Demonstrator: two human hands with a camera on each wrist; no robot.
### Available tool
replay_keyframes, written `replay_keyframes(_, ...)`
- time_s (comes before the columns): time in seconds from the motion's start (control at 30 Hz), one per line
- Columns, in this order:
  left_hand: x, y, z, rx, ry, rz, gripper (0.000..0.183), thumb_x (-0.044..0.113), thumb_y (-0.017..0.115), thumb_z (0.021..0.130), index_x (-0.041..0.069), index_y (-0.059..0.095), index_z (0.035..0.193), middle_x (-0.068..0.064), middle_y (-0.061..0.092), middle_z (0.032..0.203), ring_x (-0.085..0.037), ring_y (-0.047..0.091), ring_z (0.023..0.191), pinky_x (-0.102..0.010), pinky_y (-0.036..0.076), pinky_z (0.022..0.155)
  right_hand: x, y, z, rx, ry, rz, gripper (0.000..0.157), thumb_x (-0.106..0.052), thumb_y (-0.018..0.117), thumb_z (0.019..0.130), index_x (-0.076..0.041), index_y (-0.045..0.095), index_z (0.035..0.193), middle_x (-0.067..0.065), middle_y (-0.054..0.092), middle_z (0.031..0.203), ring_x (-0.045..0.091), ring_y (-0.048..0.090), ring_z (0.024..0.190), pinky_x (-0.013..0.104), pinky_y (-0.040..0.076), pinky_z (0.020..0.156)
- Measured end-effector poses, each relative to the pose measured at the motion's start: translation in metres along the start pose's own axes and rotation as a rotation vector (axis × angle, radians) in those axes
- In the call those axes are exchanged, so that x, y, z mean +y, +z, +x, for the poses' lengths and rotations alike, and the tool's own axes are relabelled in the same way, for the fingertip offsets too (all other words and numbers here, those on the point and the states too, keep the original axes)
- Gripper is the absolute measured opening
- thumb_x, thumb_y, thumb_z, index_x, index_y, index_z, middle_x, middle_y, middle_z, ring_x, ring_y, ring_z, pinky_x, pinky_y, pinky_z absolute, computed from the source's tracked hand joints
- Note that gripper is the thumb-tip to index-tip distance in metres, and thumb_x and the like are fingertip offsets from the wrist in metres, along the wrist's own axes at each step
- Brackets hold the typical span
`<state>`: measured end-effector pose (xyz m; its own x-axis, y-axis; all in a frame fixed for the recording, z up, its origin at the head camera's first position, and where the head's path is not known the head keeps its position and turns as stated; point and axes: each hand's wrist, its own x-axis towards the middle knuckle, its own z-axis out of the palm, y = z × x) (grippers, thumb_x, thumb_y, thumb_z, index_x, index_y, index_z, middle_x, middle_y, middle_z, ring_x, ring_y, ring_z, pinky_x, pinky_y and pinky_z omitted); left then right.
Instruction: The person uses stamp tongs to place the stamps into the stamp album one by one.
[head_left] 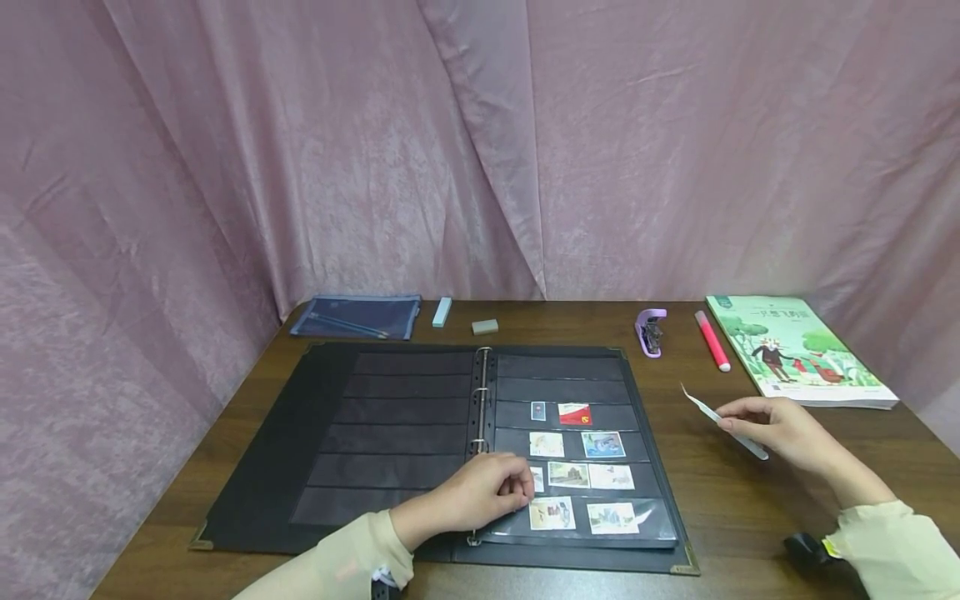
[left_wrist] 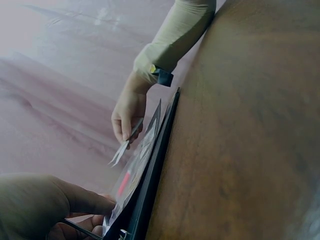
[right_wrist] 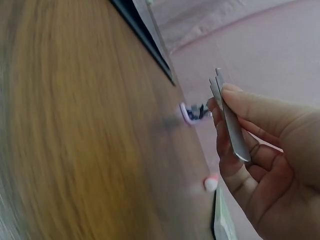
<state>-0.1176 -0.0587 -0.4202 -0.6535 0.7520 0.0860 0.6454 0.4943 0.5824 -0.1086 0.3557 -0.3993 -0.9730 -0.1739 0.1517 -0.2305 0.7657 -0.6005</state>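
Observation:
A black ring-bound stamp album (head_left: 262,467) lies open on the table, its right page holding several stamps (head_left: 567,475) in clear strip pockets. My left hand (head_left: 480,492) rests with bent fingers on the lower right page by the rings, partly covering a small stamp (head_left: 538,479). In the left wrist view its thumb (left_wrist: 92,201) touches the page's clear film; whether the fingers pinch anything is hidden. To the right of the album, my right hand (head_left: 783,433) holds metal tweezers (right_wrist: 232,127) between thumb and fingers, above the table. Their curved tips point toward the album and grip nothing visible.
Along the table's back are a blue mesh pouch (head_left: 356,317) with pencils inside, a light blue stick-like block (head_left: 442,312), and a grey eraser-like block (head_left: 484,327). A purple hole punch (head_left: 650,333), a red marker (head_left: 712,340) and a green book (head_left: 802,350) lie at right.

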Motion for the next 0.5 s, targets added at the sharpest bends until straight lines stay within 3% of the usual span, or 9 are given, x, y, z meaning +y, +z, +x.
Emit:
replay_keyframes(0.2,0.000,0.001,0.000,0.000,-0.001,-0.011,0.011,0.011,0.063,0.081,0.020,0.057,0.077,0.012,0.050,0.068,0.006,0.042,0.059,-0.010,0.036,0.056,0.020,-0.008,-0.003,0.029,0.043,-0.054,0.019,-0.017,0.062,0.084,-0.006,0.066,0.099,-0.021,0.061,0.082,-0.008,0.045,0.070,0.017,0.038,0.058)
replay_keyframes(0.5,-0.001,0.002,0.000,0.003,0.000,-0.003,0.011,0.012,0.063,0.080,0.020,0.057,0.077,0.013,0.050,0.067,0.006,0.042,0.059,-0.010,0.036,0.056,0.041,-0.012,-0.009,0.058,0.080,-0.092,0.021,-0.021,0.064,0.082,-0.005,0.067,0.095,-0.020,0.059,0.078,-0.007,0.041,0.067,0.018,0.036,0.055)
